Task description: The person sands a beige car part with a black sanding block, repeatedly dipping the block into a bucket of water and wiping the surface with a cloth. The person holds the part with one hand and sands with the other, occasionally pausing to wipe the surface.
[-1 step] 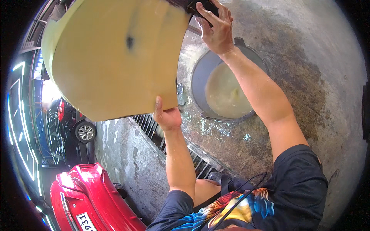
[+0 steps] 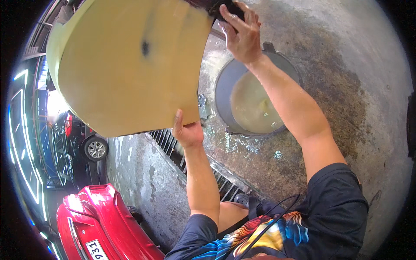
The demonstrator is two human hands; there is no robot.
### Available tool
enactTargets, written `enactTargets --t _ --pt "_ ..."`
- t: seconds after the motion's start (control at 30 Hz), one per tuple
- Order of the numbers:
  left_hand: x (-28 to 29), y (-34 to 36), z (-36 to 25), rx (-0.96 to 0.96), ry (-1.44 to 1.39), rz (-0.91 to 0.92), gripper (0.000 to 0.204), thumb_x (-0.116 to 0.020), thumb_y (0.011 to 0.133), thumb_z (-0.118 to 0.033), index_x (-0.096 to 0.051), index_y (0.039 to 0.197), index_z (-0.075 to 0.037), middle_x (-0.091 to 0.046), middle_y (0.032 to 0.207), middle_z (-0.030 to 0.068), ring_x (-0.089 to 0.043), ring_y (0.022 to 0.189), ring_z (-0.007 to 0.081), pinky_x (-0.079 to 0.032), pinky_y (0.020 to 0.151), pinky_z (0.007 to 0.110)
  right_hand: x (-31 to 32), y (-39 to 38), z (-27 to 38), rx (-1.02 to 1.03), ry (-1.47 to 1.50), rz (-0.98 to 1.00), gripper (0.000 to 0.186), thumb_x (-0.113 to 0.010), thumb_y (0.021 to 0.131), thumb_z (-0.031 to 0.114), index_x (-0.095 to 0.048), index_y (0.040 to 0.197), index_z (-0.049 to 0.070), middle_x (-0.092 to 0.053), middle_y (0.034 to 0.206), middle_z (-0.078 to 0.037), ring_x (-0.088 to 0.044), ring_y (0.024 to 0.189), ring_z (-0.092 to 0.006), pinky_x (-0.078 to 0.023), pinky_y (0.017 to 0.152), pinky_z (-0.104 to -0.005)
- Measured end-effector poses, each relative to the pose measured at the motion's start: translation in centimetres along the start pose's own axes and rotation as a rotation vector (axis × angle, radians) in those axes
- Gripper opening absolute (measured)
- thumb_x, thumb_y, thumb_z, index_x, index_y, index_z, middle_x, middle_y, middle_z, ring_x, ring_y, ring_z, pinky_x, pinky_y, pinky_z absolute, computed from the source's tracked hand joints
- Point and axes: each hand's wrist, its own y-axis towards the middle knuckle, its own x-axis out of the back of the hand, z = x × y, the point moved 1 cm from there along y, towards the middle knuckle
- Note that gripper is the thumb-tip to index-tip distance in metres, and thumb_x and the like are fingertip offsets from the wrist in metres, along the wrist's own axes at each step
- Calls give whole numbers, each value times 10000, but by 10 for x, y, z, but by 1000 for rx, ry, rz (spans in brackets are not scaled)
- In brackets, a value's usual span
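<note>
A large tan car body panel (image 2: 117,78) with a dark smudge near its middle fills the upper left. My left hand (image 2: 188,132) grips its lower right corner, thumb lying on the face and fingers hidden beneath. At the panel's upper right edge, my right hand (image 2: 243,34) is closed around a black block (image 2: 220,9), whose far part is cut off by the top of the picture. The block appears to touch the panel. Wet whitish residue shows on the right fingers.
On the wet concrete floor, a grey tub (image 2: 223,93) of cloudy water stands below my right forearm. A metal drain grate (image 2: 167,147) runs under my left arm. Lower left is a red car (image 2: 104,216); a black car (image 2: 73,143) stands farther off.
My right hand and the black block have shifted very slightly left along the panel's upper edge. My left hand stays on the corner.
</note>
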Motion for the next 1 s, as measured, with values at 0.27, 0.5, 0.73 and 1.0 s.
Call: enactTargets --t 0.27,0.5,0.73,1.0 --pt "-5 4 4 45 -42 33 480 -716 945 -205 -651 1407 -91 -718 1336 71 -697 1224 273 -550 1073 541 0 -3 6 5 26 54 581 -777 934 103 -708 1482 281 -606 1497 -215 -587 1285 -389 -402 1083 -527" --pt "-12 6 5 5 -66 -10 547 -678 863 -160 -645 1404 -87 -714 1325 89 -714 1177 299 -592 1017 556 12 -20 50 200 92 68 498 -745 924 83 -760 1402 223 -614 1486 -223 -596 1289 -371 -425 1024 -511" --pt "-16 4 7 1 -63 -67 552 -669 829 -162 -653 1375 -86 -706 1312 95 -713 1162 318 -602 979 556 11 9 47 -46 -45 47 478 -754 908 91 -766 1372 203 -632 1438 -217 -593 1232 -392 -426 1015 -536" --pt "-22 4 7 -8 -46 -85 544 -663 811 -174 -659 1349 -92 -711 1276 83 -715 1120 299 -610 943 534 13 -26 63 75 56 143 496 -754 904 98 -751 1390 196 -612 1475 -231 -588 1287 -382 -424 988 -540"
